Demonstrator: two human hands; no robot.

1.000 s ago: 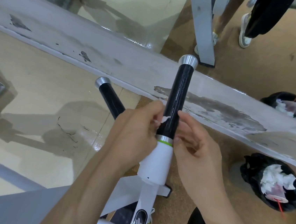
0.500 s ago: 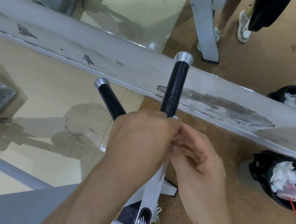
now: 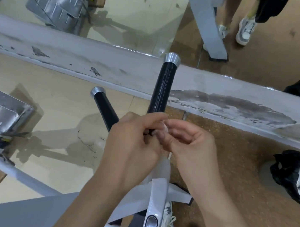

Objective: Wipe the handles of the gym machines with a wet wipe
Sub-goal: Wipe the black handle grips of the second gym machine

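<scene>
Seen from above: two bare hands meeting at the lower end of a black handle (image 3: 162, 88), the grip running up toward 12 o'clock and ending in a silver cap (image 3: 172, 59). Left hand (image 3: 132, 148) at about 7 o'clock from the grip, fingers (image 3: 150, 119) curled shut around its base, hiding that part of the black sleeve. Right hand (image 3: 192, 147) at about 4 o'clock, just beside the left and touching it at the fingertips, thumb and forefinger pinched narrow on a small crumpled bit of white wet wipe (image 3: 165, 127) pressed against the grip's lower right side; most of the wipe hidden between the hands. Second black handle (image 3: 105, 108), also silver-capped, angled toward 10 o'clock, apart from the wipe, its lower end lost behind the left hand. Below the hands, white machine arm (image 3: 156, 197) running down to 6 o'clock. Behind the grips, a worn, scuffed grey beam (image 3: 77, 59) crossing from 9 to 3 o'clock. Black bag (image 3: 290, 176) stuffed with white paper at 3 o'clock on the brown floor (image 3: 241, 169); another at 2 o'clock, partly cut off. Sneakers (image 3: 245, 31) of someone standing at 1 o'clock.
</scene>
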